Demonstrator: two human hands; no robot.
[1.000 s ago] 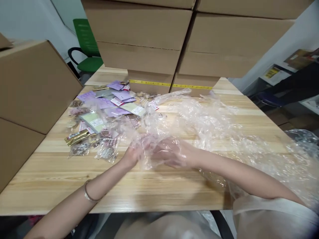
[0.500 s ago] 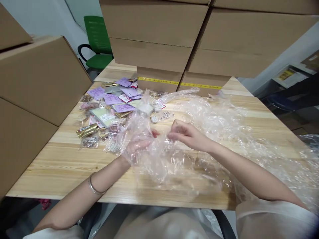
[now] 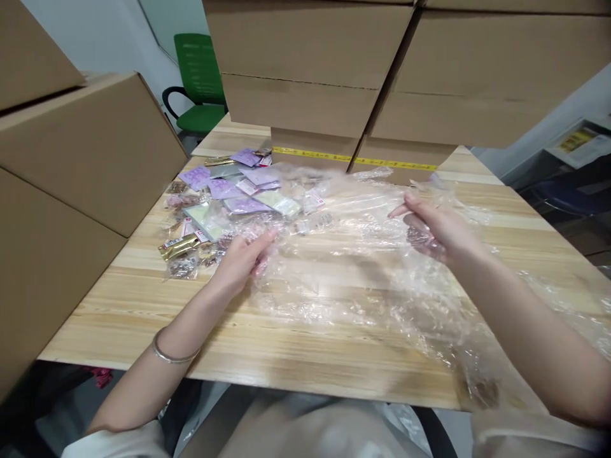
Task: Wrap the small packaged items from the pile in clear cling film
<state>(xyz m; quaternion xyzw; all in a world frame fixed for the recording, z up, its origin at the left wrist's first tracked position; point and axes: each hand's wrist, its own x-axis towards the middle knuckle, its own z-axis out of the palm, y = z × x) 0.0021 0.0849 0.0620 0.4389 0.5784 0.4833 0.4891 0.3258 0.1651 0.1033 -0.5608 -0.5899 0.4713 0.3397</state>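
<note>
A person's left hand [image 3: 240, 259] and right hand [image 3: 436, 226], well apart, each pinch an edge of a clear plastic bag [image 3: 344, 254] stretched just above a wooden table [image 3: 143, 312]. Small purple and gold packets [image 3: 217, 197] lie beside the left hand, with cardboard boxes [image 3: 310, 70] stacked behind.

The cardboard boxes [image 3: 305, 57] were cut off by the top edge, and more boxes [image 3: 71, 159] by the left edge. The print on the small packets [image 3: 224, 191] was too small to read. The plastic film [image 3: 353, 254] blurred the packets under it and ran past the right edge.
</note>
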